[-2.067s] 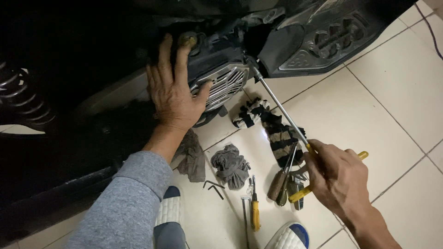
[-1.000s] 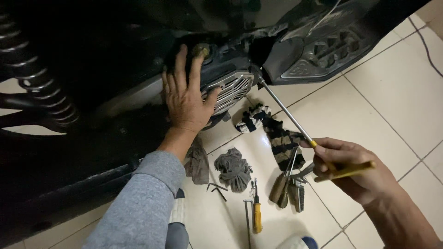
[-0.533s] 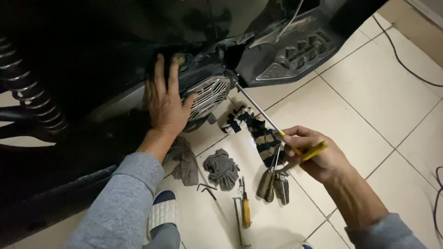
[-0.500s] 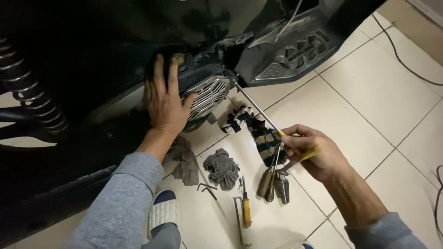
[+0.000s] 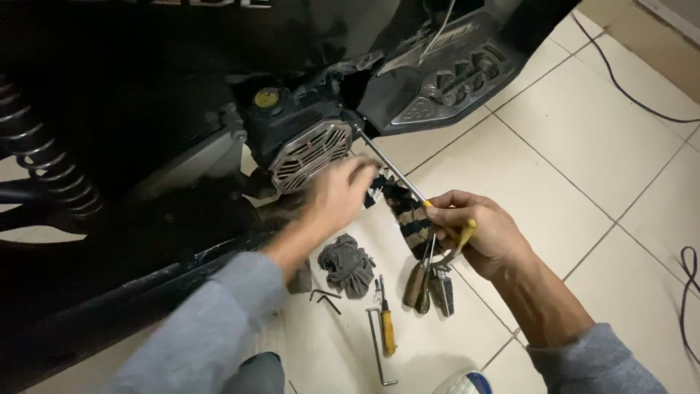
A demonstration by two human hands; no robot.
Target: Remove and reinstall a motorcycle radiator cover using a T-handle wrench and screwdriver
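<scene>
The long screwdriver (image 5: 408, 186) runs from my right hand (image 5: 477, 230) up to the scooter's engine, its tip just beside the slotted grille cover (image 5: 310, 155). My right hand is clenched round its yellow handle. My left hand (image 5: 339, 193) is blurred, hanging below the grille with fingers loosely curled, holding nothing I can make out. On the tiled floor (image 5: 583, 153) below lie a grey rag (image 5: 346, 264), pliers (image 5: 426, 281) and a small yellow-handled screwdriver (image 5: 386, 325).
</scene>
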